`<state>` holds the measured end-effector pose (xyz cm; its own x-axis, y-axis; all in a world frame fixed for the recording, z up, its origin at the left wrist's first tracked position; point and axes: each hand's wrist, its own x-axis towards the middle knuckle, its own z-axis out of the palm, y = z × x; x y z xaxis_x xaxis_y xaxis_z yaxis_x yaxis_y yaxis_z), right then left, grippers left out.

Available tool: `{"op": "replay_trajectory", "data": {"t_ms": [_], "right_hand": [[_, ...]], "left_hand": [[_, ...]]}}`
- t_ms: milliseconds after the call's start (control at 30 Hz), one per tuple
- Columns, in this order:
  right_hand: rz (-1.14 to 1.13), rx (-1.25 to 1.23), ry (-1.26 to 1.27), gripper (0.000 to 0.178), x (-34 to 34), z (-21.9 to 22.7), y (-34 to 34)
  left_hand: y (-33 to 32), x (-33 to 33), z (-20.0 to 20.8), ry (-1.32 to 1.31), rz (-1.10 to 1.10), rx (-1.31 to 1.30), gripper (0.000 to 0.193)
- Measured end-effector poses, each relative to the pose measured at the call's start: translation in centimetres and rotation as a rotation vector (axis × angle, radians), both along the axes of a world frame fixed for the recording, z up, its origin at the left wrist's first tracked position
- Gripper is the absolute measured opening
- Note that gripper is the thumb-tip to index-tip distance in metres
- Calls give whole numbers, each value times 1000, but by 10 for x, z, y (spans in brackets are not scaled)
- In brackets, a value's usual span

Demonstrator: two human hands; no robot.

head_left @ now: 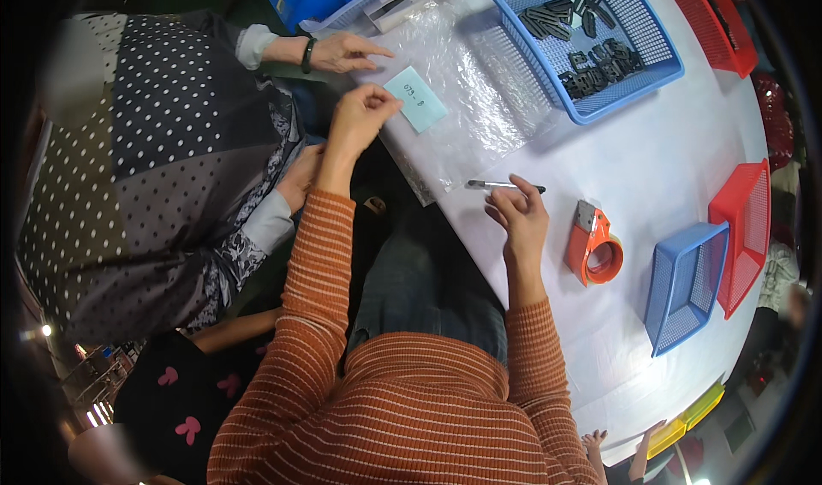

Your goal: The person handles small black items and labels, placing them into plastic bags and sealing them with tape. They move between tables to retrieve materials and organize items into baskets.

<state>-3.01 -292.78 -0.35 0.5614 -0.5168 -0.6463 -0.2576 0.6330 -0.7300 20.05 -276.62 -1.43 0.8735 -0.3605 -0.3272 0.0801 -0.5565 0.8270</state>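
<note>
My left hand is closed in a pinch at the lower left edge of a pale blue paper note with handwriting on it. Under the note lies a sheet of clear plastic film, wrinkled and shiny. To the right, my right hand has its fingers curled around a slim pen with a clear barrel and a dark end. The pen points left, and the index finger crosses it. An orange tape dispenser stands on the white table, right of my right hand.
At left, another person's hand reaches over the film's edge. A blue basket of black parts stands at the far side. A small blue basket and a red basket sit at right; another red basket is beyond.
</note>
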Motion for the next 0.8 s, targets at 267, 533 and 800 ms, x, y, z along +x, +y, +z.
{"op": "replay_trajectory", "data": {"t_ms": [267,533,800], "right_hand": [[-15,-92,23,41,71,-35,23],[-38,-199,71,38,81,-55,35],[-46,-254,119,37,84,-56,40]], "left_hand": [[2,71,-46,-206,-58,183,24],[-4,70,-59,-319,-52,185,28],[-4,68,-60,-385,-77,198,27]]}}
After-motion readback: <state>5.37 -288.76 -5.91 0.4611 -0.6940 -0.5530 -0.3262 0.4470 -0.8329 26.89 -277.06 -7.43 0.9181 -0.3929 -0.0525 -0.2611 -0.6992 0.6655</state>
